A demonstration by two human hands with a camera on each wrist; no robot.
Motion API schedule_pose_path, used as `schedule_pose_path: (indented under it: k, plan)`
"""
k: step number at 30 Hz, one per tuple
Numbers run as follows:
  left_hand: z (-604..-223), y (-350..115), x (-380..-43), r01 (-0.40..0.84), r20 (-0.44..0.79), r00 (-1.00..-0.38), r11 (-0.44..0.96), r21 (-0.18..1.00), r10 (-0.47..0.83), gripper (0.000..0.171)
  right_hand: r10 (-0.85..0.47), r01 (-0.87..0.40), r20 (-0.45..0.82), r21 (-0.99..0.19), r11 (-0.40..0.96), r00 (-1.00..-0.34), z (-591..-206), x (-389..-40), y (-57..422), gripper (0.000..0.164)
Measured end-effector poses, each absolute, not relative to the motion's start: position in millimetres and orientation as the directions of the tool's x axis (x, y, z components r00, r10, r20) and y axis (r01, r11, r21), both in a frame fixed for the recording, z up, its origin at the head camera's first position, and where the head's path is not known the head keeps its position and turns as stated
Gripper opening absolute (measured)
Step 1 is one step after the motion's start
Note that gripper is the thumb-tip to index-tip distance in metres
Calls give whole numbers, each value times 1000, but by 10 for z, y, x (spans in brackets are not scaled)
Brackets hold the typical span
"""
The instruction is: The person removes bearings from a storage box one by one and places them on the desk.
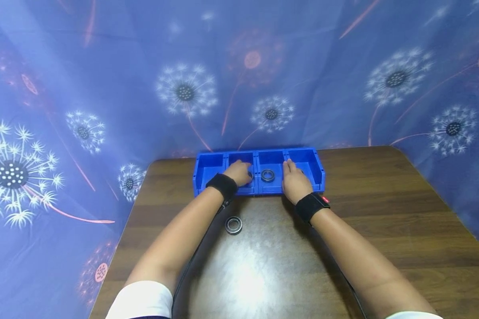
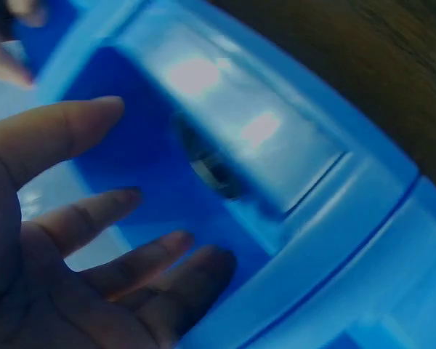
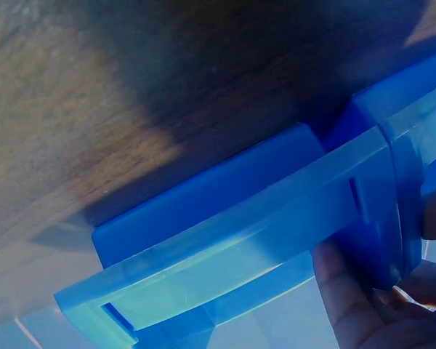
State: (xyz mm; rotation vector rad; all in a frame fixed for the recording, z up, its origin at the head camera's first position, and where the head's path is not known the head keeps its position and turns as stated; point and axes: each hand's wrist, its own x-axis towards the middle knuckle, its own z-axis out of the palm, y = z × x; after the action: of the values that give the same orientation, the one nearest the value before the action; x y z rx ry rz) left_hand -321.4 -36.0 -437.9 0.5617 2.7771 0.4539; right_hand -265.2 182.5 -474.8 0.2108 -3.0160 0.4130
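Observation:
A row of joined blue bins (image 1: pixel 255 191) stands at the table's far edge. My left hand (image 1: pixel 238 173) reaches into the second bin from the left. In the left wrist view its fingers are spread, apart from a metal ring bearing (image 2: pixel 214 174) lying by the bin's front wall. My right hand (image 1: pixel 296 182) is at the divider between the third and fourth bins, with two fingers straight and side by side. The right wrist view shows its fingers (image 3: pixel 339 291) on both sides of that divider. Another bearing (image 1: pixel 268 175) lies in the third bin.
A loose bearing (image 1: pixel 233 225) lies on the brown wooden table (image 1: pixel 375 212), nearer than the bins. Behind hangs a blue dandelion-print cloth (image 1: pixel 323 88). Black straps (image 1: pixel 312 207) circle both wrists, with cables running back along the forearms.

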Motion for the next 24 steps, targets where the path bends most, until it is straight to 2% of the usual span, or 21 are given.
schedule_pose_path:
  k: [4,8,12,19,24]
  plan:
    - [-4576,-297,-3328,316,-237,-889,900,300,391,66,-134,-164,137,-242,956,-981,-4785,-2631,1807,59]
    - [-4686,-251,-3392,341,-206,-894,903,261,397,62,-137,-175,172,-229,958,-976,-4787,-2632,1815,58]
    - [-4741,-252,-3393,338,-175,-907,909,243,384,54,-140,-180,177,-231,956,-974,-4763,-2632,1800,58]
    - [-4765,-224,-3374,358,-153,-907,910,212,392,28,-137,-173,169,-224,959,-976,-4750,-2613,1797,59]
    - [-4755,-216,-3356,348,-161,-909,913,212,384,26,-131,-166,159,-230,959,-979,-4754,-2621,1804,58]
